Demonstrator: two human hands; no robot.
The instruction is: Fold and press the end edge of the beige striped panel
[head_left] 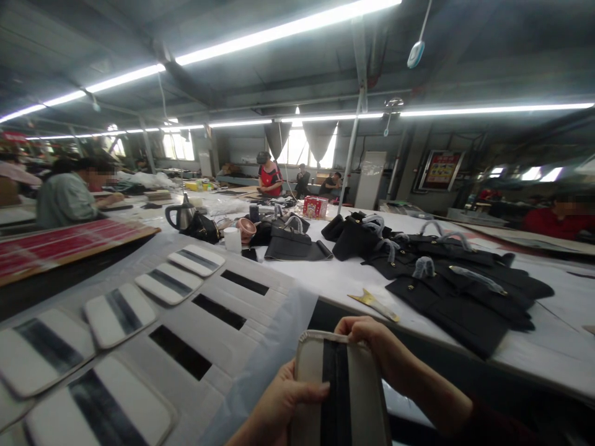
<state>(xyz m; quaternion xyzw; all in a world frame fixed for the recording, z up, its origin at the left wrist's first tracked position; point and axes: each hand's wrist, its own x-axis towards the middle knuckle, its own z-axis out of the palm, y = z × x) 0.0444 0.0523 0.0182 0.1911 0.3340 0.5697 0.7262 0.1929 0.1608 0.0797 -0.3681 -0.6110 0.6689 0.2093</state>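
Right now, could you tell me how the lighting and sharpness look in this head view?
Head view: ceiling tube lights blow out to white glare; wide-angle distortion bends the table edges; the panel held in the left hand and right hand is soft and dim; the black bags lose detail.

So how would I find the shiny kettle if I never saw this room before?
Start at the long white table that runs across the room. Follow its far left end, past the row of white rounded panels with dark stripes, to where a small black bag lies. The kettle stands just left of that bag, the only silver metal thing there, with a spout and a dark handle.
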